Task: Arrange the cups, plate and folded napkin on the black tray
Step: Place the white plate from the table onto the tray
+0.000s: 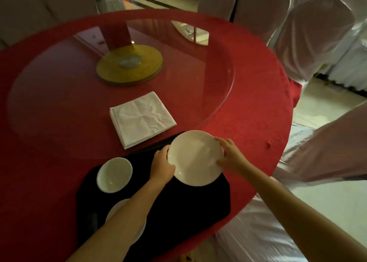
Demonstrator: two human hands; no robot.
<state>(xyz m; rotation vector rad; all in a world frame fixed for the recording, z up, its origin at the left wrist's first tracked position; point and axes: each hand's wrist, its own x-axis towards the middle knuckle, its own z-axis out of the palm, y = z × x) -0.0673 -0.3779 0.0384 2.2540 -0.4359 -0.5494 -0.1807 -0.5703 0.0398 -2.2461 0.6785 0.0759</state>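
plate (195, 157): white, round, held at the far right part of the tray, tilted a little; whether it is touching the tray cannot be told.
left hand (161, 165): grip closed on the plate's left rim, thumb on top of the edge.
right hand (228, 155): grip closed on the plate's right rim, fingers curled over the far edge, thumb at the near edge.
tray (188, 206): black, rectangular, lying on the tabletop at the near edge, set at an angle to the view.
cup (114, 174): white, bowl-shaped, upright on the tray's far left corner, apart from the plate.
second cup (117, 207): white, on the tray's near left part, mostly hidden by the left forearm; only part of the rim is seen.
napkin (142, 118): white, folded square, creased, lying flat on the glass turntable, just beyond the tray, not on it.
turntable (198, 72): clear glass disc over the red cloth, gold hub (130, 64) at its centre.
tabletop (258, 106): round, covered in red cloth.
chairs (309, 37): white-covered, placed around the far and right sides.
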